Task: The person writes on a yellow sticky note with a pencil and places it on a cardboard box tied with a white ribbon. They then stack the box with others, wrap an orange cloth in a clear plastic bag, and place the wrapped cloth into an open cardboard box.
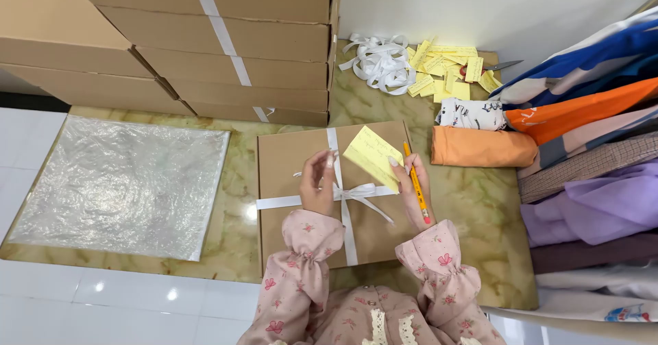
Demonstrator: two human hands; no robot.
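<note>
While gripping a yellow paper slip (373,154) and pencil (417,184) in right hand (410,186), left hand (317,180) pinching white ribbon (339,198) over flat brown box (291,163).

Flat brown cardboard box (301,174) lies mid-counter, tied crosswise with white ribbon (343,201), bow near its middle. Yellow paper label (373,156), rectangular and tilted, is held over the box's upper right by the right hand (411,187), which also holds a pencil; left hand (317,180) is at the ribbon. Stack of large brown cartons (205,37) with white strapping stands at back left. Loose pile of small yellow tags (445,74) lies at back right, beside a ribbon heap. Clear plastic bag (120,187), possibly bubble wrap, lies flat at left.
</note>
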